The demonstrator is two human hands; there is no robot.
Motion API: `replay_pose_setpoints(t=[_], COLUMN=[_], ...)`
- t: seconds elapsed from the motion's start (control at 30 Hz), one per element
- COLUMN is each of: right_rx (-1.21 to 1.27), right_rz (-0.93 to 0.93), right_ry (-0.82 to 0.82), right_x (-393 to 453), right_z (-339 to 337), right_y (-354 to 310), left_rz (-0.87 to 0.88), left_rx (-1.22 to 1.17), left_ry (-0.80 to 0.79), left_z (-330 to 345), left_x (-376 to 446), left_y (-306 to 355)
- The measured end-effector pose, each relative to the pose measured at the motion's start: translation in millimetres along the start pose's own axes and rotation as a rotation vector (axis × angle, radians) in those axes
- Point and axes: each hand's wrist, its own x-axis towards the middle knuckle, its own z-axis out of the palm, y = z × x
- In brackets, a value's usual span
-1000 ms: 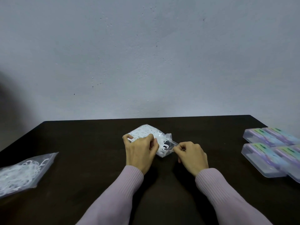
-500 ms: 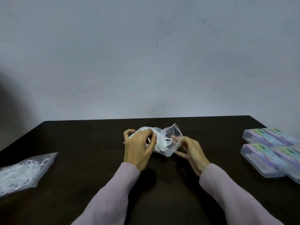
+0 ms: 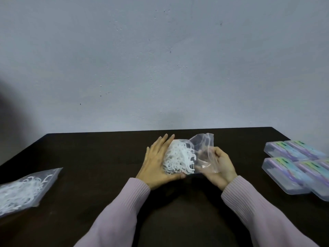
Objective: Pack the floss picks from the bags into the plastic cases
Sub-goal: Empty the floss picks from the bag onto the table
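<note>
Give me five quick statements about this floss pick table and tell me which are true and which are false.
1. The left hand lies against the floss picks in the middle bag. True.
2. The right hand rests flat on the table. False: it holds the middle bag's open end.
3. A second bag of picks lies at the left. True.
4. The plastic cases stand open. False: their lids are shut.
5. The cases lie at the left. False: they are at the right.

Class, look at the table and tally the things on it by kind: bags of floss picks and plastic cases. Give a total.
Bags of floss picks: 2, the held bag and the lying bag.
Plastic cases: at least 4 in view; the frame's edge may hide more.
Total: at least 6.
</note>
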Motion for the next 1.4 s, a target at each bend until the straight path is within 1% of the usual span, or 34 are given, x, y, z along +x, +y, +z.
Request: replay_pose_setpoints(t=[0.17,0.23,0.27,0.37,0.43,0.5,0.6,0.67,0.73,0.8,0.9,0.97,1.03,1.1,1.17,1.3,1.4], right_rx=[-0.102,-0.134,-0.132,-0.132,-0.154,-0.230,-0.325,-0.365,-0.481,-0.602,-0.689,-0.714,-0.684,-0.707,-0.767,-0.892,-1.152], right_rz=[0.107,0.111,0.082,-0.008,-0.083,-0.142,-0.212,-0.293,-0.378,-0.419,-0.367,-0.263,-0.136,-0.067,-0.048,-0.077,-0.102], right_ry=[-0.111,-0.110,-0.091,-0.051,-0.044,-0.028,-0.047,-0.057,-0.039,-0.032,-0.062,-0.115,-0.151,-0.159,-0.170,-0.185,-0.185], right_x=[-1.2,-3.0,-3.9,-3.0,-3.3,-0.5,2.3,1.7,-0.1,-0.3,2.9,3.9,6.1,6.4,6.4,6.4,9.0], right_z=[0.7,2.8,3.9,4.0,4.3,4.0,2.3,1.3,2.6,3.9,1.8,0.8,-0.8,-0.1,0.6,-0.6,-5.4], right_y=[1.7,2.6,2.4,2.2,0.3,0.1,2.0,3.4,4.2,6.2,8.9,9.3,10.1,10.2,10.8,10.7,11.8], left_rz=[-0.009,-0.007,-0.002,-0.041,-0.077,-0.116,-0.205,-0.215,-0.217,-0.201,-0.160,-0.151,-0.157,-0.154,-0.134,-0.090,-0.046], left_rx=[-0.023,-0.086,-0.110,-0.072,0.031,0.139,0.236,0.238,0.248,0.247,0.245,0.255,0.251,0.249,0.270,0.344,0.370], left_ry=[-0.067,-0.112,-0.110,-0.041,0.057,0.162,0.249,0.278,0.276,0.280,0.281,0.308,0.341,0.354,0.352,0.339,0.358], left_z=[-3.0,-4.6,-5.0,-4.5,-4.6,-5.6,-8.2,-8.2,-8.0,-7.3,-6.0,-5.4,-5.2,-6.0,-6.6,-4.3,-1.5], left_x=[0.9,0.6,0.3,-1.1,-1.1,-1.6,-2.4,-2.9,-2.4,-1.9,-2.8,-2.9,-2.6,-2.7,-3.2,-3.0,-1.8], left_y=[-0.5,-0.2,-0.1,-2.0,-4.0,-5.6,-6.4,-6.6,-6.7,-6.3,-6.4,-8.0,-9.8,-11.8,-14.0,-15.5,-16.0])
